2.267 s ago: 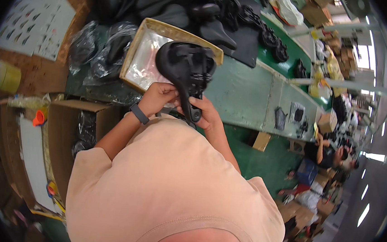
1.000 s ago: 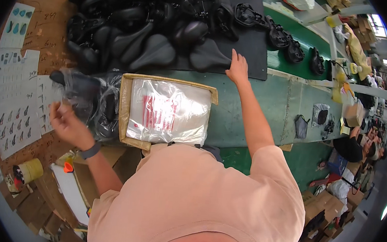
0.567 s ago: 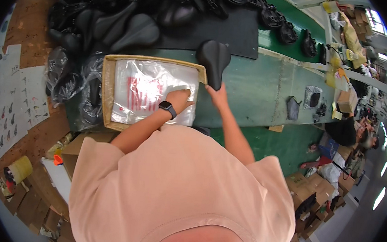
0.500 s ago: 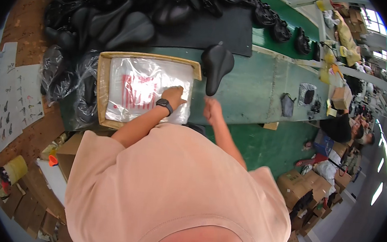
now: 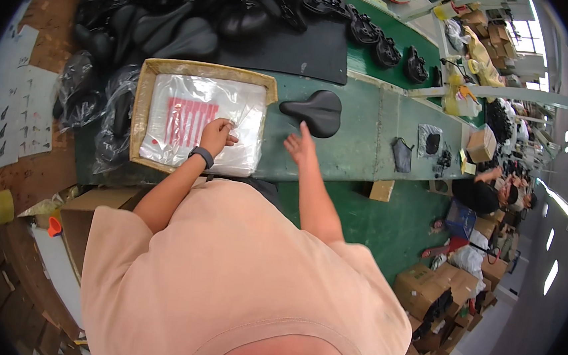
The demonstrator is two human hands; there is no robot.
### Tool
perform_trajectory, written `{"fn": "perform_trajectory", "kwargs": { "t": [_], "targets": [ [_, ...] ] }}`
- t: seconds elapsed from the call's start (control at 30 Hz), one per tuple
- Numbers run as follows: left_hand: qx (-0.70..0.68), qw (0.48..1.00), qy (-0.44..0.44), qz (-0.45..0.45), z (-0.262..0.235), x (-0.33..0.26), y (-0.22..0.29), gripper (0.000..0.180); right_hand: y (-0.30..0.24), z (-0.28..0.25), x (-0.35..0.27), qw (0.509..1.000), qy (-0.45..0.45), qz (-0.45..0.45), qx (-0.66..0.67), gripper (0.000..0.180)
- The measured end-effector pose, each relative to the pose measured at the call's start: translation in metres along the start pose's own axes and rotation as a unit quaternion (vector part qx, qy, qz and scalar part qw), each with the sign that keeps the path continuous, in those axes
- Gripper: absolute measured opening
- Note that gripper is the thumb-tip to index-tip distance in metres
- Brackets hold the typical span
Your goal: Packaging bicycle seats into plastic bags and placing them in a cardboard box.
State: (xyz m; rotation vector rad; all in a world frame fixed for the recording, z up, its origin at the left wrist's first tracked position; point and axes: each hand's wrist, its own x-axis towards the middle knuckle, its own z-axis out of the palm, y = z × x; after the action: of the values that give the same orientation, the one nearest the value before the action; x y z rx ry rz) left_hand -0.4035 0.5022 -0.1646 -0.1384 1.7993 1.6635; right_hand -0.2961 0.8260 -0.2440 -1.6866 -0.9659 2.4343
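**A:** What are the hands doing?

**B:** The left hand (image 5: 217,134) lies on the stack of clear plastic bags (image 5: 201,127) in the shallow cardboard tray (image 5: 144,106). Its fingers are curled and pinching at the top bag near the stack's right edge. The right hand (image 5: 298,146) is empty, fingers spread, hovering over the green counter (image 5: 367,137) just short of the black bicycle saddle (image 5: 316,110).

**A:** And the saddle itself?

**B:** Lying alone on the counter, just right of the tray, top side up, nose pointing toward the tray. Neither hand touches it. Many more saddles (image 5: 176,22) are heaped at the far side of the counter, and some already in bags (image 5: 90,95) sit left of the tray.

**A:** So which step is this?

**B:** I'd judge it as bagging: one saddle set out, a bag being picked off the stack.

**A:** What does the next move need?

**B:** Peeling off a single bag, since thin film clings, and getting its mouth open. The right hand is close enough to take the saddle and feed it in nose first. I can't tell whether the top bag has actually separated yet.
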Motion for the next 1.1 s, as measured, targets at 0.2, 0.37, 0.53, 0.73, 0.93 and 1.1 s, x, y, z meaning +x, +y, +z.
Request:
{"fn": "perform_trajectory", "kwargs": {
  "t": [0.2,0.37,0.53,0.73,0.93,1.1],
  "targets": [
    [-0.116,0.988,0.103,0.004,-0.034,-0.058,0.006,0.018,-0.049,0.077,0.074,0.959,0.033,0.136,0.246,0.088],
    [-0.017,0.996,0.081,0.024,-0.033,-0.057,0.018,0.025,-0.031,-0.004,0.107,0.998,0.049,-0.008,0.046,0.091],
    [-0.033,0.996,0.070,0.035,-0.046,-0.030,-0.011,0.020,0.011,-0.035,-0.039,0.758,0.199,-0.218,-0.582,0.122],
    [0.094,0.989,-0.034,0.108,-0.018,0.044,-0.044,0.018,0.060,-0.069,-0.149,0.722,0.204,-0.247,-0.613,0.120],
    [0.170,0.981,-0.049,0.076,0.009,0.048,-0.025,0.023,0.099,-0.111,-0.214,0.908,-0.285,0.131,0.277,0.058],
    [0.039,0.997,-0.059,0.026,-0.010,0.022,-0.025,0.030,0.121,-0.081,-0.189,0.970,-0.113,0.149,0.158,0.041]
  ]
}}
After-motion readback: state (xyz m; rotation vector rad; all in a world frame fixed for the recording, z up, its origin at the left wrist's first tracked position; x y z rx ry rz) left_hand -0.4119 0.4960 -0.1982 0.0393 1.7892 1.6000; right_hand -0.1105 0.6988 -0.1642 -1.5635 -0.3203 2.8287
